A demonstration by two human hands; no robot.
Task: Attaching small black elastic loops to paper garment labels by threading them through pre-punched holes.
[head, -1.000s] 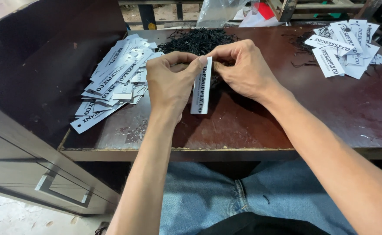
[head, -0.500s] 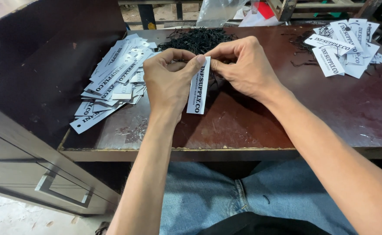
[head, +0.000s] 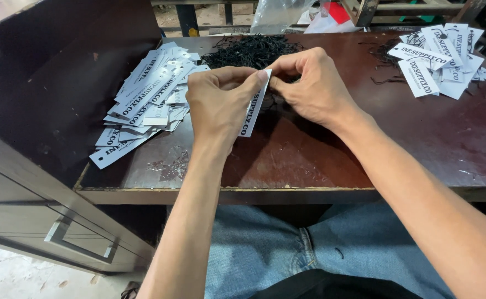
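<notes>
The left hand [head: 221,102] and right hand [head: 315,83] meet above the worktop [head: 320,149], both pinching the top of a white paper tag [head: 252,113] that hangs between them. Behind lies a heap of black strings [head: 248,51]; tag piles sit left [head: 143,99] and right [head: 439,58].

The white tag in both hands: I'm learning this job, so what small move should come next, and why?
Probably feed a black string through the white tag at its top end: both hands, left hand and right hand, pinch there, with the string pile right behind.
</notes>
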